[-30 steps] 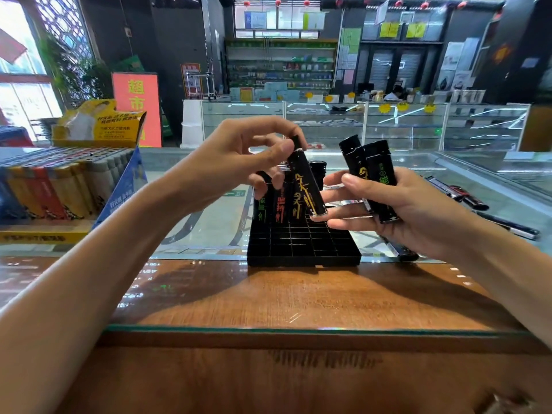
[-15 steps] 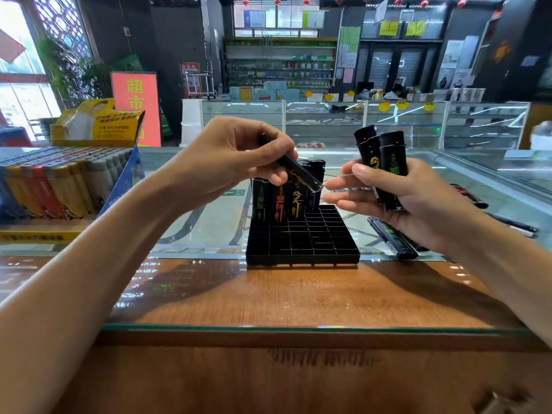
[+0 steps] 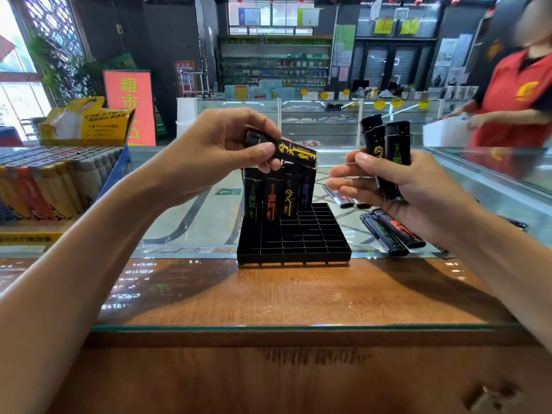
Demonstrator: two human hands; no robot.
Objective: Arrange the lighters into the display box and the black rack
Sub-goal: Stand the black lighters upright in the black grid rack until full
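A black rack [image 3: 298,237] with a grid of slots sits on the glass counter. Several black lighters [image 3: 277,192] stand upright in its back row. My left hand [image 3: 215,150] pinches one black lighter with yellow print [image 3: 294,152], lying nearly level above that back row. My right hand [image 3: 397,189] grips two upright black lighters [image 3: 386,153] to the right of the rack. Loose black lighters [image 3: 391,231] lie on the glass under my right hand. A blue display box [image 3: 118,171] full of coloured lighters stands at the far left.
A yellow carton [image 3: 86,122] stands behind the display box. A person in a red vest [image 3: 513,94] is at the counter on the far right with white paper. The wooden counter edge [image 3: 283,336] runs close to me.
My left hand has tipped its lighter from steeply slanted to nearly level above the back row. My right hand has drawn back to the right and lifted slightly with its two lighters.
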